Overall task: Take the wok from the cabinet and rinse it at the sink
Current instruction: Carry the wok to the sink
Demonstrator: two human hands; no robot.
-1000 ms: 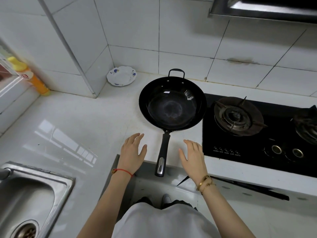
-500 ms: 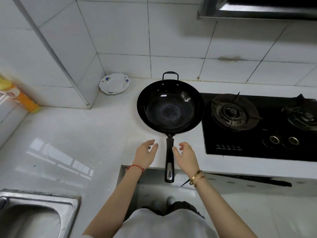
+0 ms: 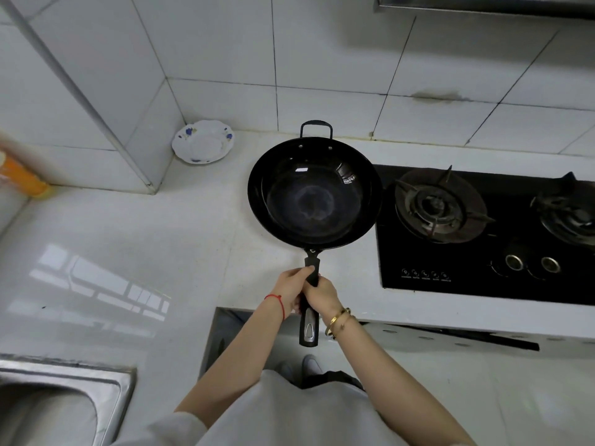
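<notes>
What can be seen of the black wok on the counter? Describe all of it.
The round black metal wok sits upright on the white countertop, just left of the black gas hob. Its bowl looks empty, glossy, with a pale worn ring at the bottom. A small loop handle is riveted to the far rim; a long black handle with a silvery end points toward the person. The left hand and right hand both grip that long handle.

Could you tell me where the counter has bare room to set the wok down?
The widest bare patch is the white counter between the sink, the tiled pillar and the wok. It is crowded by the stove, and the small plate fills the back corner.
</notes>
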